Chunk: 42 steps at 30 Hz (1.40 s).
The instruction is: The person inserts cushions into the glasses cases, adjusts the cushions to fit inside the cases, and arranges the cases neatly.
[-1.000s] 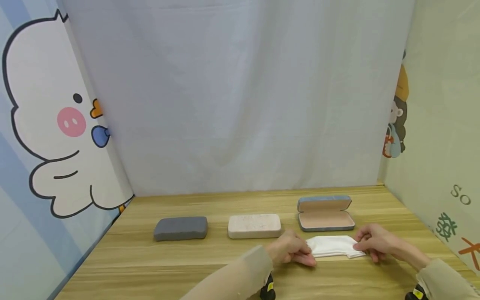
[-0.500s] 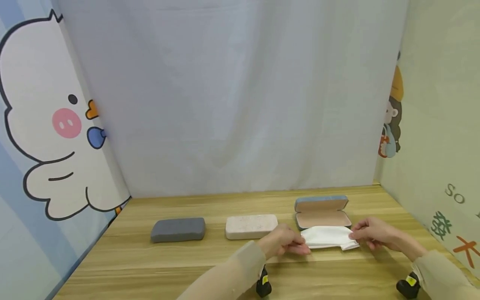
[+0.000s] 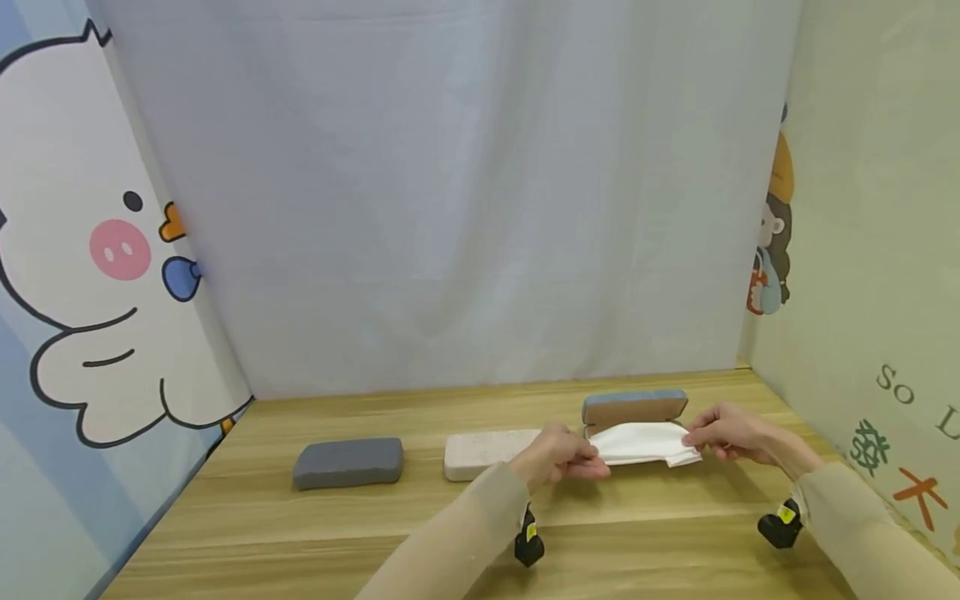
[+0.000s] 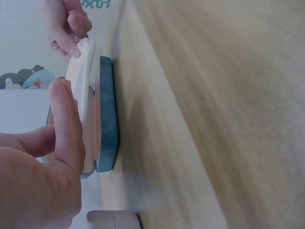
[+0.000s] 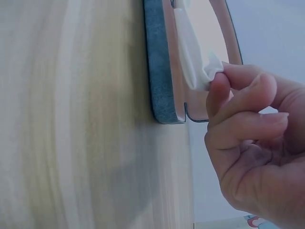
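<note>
A folded white cloth [image 3: 637, 443] is stretched between both hands, just over an open blue glasses case [image 3: 634, 407] with a peach lining. My left hand [image 3: 553, 458] pinches its left end, while my right hand [image 3: 735, 435] has the right end between thumb and index finger. From the right wrist, the cloth [image 5: 190, 52] appears above the case's lower half [image 5: 159, 62], with the raised lid behind it. The left wrist view shows the cloth [image 4: 82, 76] slightly drooping along the case [image 4: 108, 119]. The case's lower half is mostly hidden by the cloth in the head view.
A closed cream glasses case [image 3: 480, 454] lies left of the open one, partly behind my left hand. Further left is a closed dark grey glasses case [image 3: 348, 463]. A pale curtain [image 3: 450, 208] hangs behind the wooden table [image 3: 315, 533], and printed panels flank both sides.
Both hands have lifted the white cloth off the table and carried it away from me, from in front of the open glasses case to over it. The view has shifted slightly.
</note>
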Each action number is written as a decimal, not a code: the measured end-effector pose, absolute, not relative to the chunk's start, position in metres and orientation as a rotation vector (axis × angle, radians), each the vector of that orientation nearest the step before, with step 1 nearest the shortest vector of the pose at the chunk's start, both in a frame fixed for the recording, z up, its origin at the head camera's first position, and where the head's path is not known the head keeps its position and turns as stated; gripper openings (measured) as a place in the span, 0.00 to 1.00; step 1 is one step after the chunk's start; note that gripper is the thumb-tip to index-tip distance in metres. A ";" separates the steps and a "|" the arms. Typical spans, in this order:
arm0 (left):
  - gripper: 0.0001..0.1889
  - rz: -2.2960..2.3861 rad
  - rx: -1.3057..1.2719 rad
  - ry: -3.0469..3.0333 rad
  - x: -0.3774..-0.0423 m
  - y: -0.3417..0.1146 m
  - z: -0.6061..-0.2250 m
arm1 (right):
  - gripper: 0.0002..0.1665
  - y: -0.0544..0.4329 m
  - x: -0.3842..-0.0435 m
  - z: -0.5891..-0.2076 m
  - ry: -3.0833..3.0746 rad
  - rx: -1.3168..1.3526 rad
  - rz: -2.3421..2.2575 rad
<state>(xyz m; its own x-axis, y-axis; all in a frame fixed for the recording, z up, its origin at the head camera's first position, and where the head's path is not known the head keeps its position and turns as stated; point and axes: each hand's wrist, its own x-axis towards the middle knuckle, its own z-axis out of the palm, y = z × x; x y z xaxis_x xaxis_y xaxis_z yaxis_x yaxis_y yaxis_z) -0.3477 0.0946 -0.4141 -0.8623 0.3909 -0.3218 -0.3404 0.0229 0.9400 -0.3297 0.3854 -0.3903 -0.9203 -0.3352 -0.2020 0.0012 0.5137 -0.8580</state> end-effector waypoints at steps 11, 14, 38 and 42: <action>0.04 1.940 0.013 1.879 -0.361 0.107 -0.415 | 0.14 0.380 -0.346 -0.396 2.492 -0.158 -1.376; 0.03 1.943 0.002 1.945 -0.360 0.111 -0.418 | 0.14 0.379 -0.349 -0.400 2.511 -0.140 -1.390; 0.20 1.403 0.135 2.739 -0.357 0.128 -0.427 | 0.10 0.369 -0.354 -0.419 2.873 -0.181 -1.206; 0.16 1.335 0.167 2.779 -0.355 0.130 -0.427 | 0.12 0.371 -0.353 -0.421 2.881 -0.209 -1.211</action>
